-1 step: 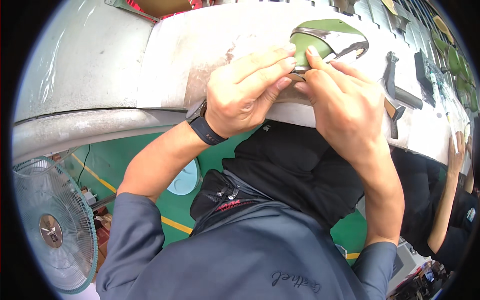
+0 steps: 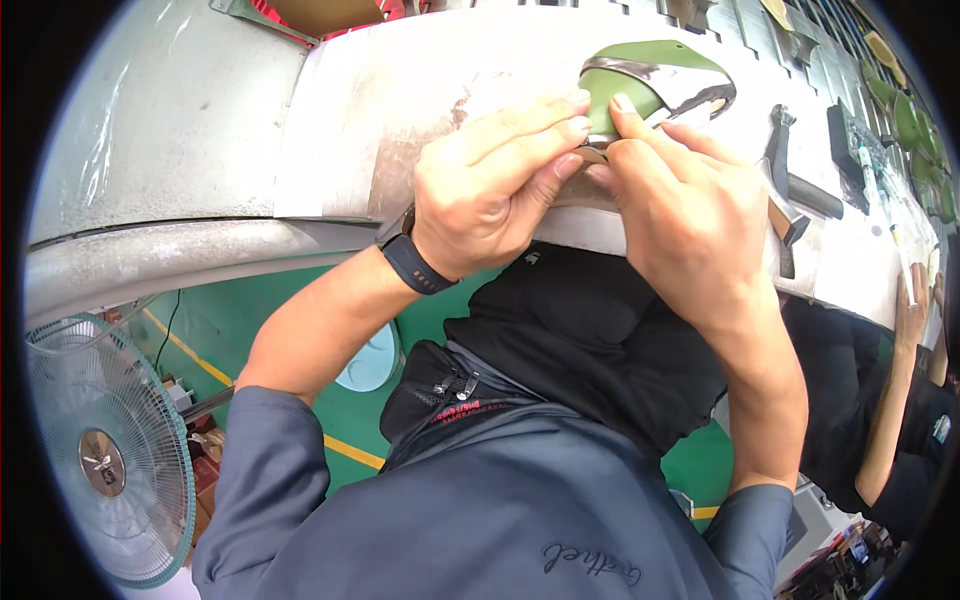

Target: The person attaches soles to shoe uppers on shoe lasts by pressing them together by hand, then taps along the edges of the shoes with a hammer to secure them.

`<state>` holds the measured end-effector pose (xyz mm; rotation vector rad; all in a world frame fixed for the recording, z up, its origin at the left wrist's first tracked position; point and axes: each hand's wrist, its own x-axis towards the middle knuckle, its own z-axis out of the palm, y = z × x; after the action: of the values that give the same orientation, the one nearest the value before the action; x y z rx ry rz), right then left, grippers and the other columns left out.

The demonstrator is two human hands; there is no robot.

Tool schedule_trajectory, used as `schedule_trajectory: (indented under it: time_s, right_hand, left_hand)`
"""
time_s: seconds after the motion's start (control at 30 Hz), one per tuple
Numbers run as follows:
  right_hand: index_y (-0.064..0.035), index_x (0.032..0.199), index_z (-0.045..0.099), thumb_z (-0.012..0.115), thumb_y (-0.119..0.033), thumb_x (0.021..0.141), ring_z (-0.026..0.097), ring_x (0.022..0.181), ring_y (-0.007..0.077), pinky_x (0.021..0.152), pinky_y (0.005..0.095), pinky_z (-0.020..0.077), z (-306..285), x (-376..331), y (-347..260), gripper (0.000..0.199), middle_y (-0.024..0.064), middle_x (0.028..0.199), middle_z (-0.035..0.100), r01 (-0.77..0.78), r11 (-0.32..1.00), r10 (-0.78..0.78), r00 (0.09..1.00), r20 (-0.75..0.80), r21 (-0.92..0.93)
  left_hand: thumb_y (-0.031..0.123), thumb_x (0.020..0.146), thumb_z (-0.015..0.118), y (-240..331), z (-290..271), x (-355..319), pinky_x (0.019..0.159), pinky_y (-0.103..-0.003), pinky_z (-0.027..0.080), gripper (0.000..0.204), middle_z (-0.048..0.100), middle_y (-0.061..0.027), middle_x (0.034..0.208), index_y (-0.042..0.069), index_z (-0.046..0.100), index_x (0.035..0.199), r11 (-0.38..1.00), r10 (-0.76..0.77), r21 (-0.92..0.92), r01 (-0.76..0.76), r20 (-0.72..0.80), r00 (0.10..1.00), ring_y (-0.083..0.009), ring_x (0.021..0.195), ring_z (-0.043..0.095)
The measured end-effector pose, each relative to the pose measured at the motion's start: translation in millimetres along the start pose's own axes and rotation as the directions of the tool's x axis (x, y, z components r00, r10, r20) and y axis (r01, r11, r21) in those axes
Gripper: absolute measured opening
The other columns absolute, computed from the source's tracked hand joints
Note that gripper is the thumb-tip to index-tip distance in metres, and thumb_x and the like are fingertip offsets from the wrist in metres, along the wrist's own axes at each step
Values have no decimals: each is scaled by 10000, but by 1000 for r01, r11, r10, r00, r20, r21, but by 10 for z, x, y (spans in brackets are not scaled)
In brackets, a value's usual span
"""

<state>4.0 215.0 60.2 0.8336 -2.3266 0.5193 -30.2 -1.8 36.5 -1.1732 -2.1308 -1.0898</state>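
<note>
**Green shoe piece pinched at the bench's near edge**

Grey, scuffed sheet-metal workbench fills the upper half of the view, with a green floor and a white standing fan seen below its near edge. Close to that near edge, toward the bench's right end, a green, curved shoe-shaped piece with a glossy dark patch is held between both hands. The left hand is closed over its near left side, fingers curled forward and fingertips pressed on the green surface; a dark wristband is worn on that wrist. The right hand is closed on it too, thumb tip laid against the piece's near face — what lies under the palms cannot be made out. The piece's long axis runs roughly left to right along the bench edge, extending rightward and away from the grip, so the free end lies beyond the right hand. A dark-headed hammer rests just right of that hand — another person's arm is seen at the far right.
</note>
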Motion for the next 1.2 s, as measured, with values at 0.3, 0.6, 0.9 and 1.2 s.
schedule_trajectory:
  time_s: [0.3,0.6,0.9,1.2]
  right_hand:
    - [-33,930,674,779,-115,837,729,783,262,725,379,592,-117,0,-89,163,152,1222,752,-101,994,104,989,102,-39]
    - [-44,946,678,731,-92,810,757,832,238,807,376,627,79,-158,121,153,165,1230,758,39,999,-40,998,-58,-24]
    - [-10,951,705,777,-104,869,761,843,330,789,419,614,-153,115,-193,144,180,1160,775,-245,969,244,961,129,-9]
    - [-19,917,677,754,-180,917,717,723,310,715,408,591,-283,50,-32,178,274,1296,694,-156,986,164,959,231,-51]
  left_hand:
    - [-31,958,706,127,-82,94,1082,-396,535,299,719,-219,1338,-39,733,1256,923,-284,-247,294,75,956,-332,1264,693]
    - [-5,954,719,83,-67,134,1084,-430,541,285,730,-215,1317,-32,741,1237,987,-98,-106,117,166,981,-358,1290,679]
    - [-2,929,754,120,66,82,1018,-379,580,304,762,-173,1248,14,759,1233,956,-223,-190,224,25,974,-297,1214,718]
    - [93,984,741,24,-261,-38,1209,-424,414,399,526,-231,1581,-18,694,1365,623,-458,-584,520,267,848,-304,1438,544]
